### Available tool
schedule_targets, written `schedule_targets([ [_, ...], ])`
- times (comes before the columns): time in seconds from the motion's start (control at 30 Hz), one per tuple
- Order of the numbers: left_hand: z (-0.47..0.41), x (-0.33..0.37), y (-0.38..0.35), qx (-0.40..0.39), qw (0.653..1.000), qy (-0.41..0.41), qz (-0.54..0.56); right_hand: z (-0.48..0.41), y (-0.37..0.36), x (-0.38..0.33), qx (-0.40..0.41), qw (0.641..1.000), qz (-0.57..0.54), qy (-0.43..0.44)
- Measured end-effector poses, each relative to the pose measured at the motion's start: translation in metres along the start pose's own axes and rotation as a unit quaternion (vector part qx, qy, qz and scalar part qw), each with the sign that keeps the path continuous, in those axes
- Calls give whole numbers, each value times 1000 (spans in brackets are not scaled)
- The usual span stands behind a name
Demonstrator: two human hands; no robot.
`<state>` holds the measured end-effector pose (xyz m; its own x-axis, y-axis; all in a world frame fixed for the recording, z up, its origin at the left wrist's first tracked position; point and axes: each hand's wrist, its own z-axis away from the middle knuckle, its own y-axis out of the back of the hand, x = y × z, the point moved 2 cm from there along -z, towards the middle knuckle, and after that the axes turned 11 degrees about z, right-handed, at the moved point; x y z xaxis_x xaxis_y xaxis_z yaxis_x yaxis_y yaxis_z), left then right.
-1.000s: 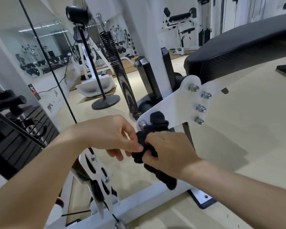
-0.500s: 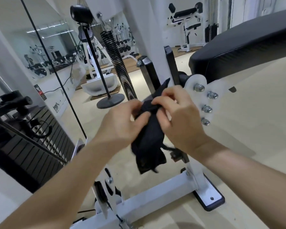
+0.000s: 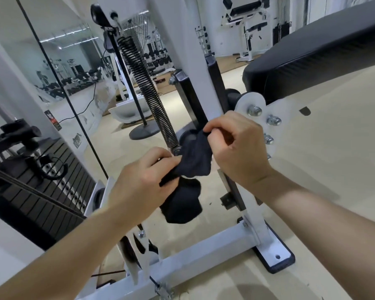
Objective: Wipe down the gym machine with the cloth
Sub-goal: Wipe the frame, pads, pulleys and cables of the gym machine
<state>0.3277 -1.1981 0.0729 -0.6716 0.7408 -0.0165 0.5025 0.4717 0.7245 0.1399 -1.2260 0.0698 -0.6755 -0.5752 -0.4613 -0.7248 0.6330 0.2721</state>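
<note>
**Hands.** Both hands are close together in front of the gym machine [image 3: 182,61], and both are clamped on the cloth [image 3: 188,198]. The left hand [image 3: 143,182] grips the cloth's middle with its fingers curled round it. The right hand [image 3: 240,152] pinches the cloth's upper edge between thumb and fingertips, with the knuckles raised.

**Cloth.** The cloth is dark and bunched, and it stretches slantwise from one hand to the other. Its lower end hangs free below the left hand, apart from the white base bar [image 3: 204,254].

**Edges.**
- The rounded edge of the white bracket plate [image 3: 251,98] lies just beside the right hand. A row of bolts [image 3: 254,110] runs down that edge, and the lowest bolt is partly hidden behind the hand.
- The lower end of the coil spring [image 3: 145,89] sits between the two hands, just beside the cloth's upper fold.
- The black pad [image 3: 312,50] overhangs the bracket from the upper right.
- The foot plate [image 3: 273,256] lies flat on the floor, below the right forearm.

**Open room.**
- Bare floor [image 3: 333,169] spreads to the right of the bracket, under the pad.
- More floor shows between the upright and the slanted cable [image 3: 63,89].
- On the left, the weight stack [image 3: 41,180] stands near the left forearm, so there is less room on that side.
</note>
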Motion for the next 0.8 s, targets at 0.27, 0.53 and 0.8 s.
schedule_targets([
  [0.27, -29, 35, -30, -57, 980, 2, -193, -13, 14, 16, 48, 992, -75, -90],
  [0.53, -22, 24, -21, -148, 958, -92, -229, -7, 17, 17, -117, 987, -81, -76],
  [0.8, -75, 50, -2, 84, 956, 203, 192, -26, 34, 19, -371, 777, -435, -264],
])
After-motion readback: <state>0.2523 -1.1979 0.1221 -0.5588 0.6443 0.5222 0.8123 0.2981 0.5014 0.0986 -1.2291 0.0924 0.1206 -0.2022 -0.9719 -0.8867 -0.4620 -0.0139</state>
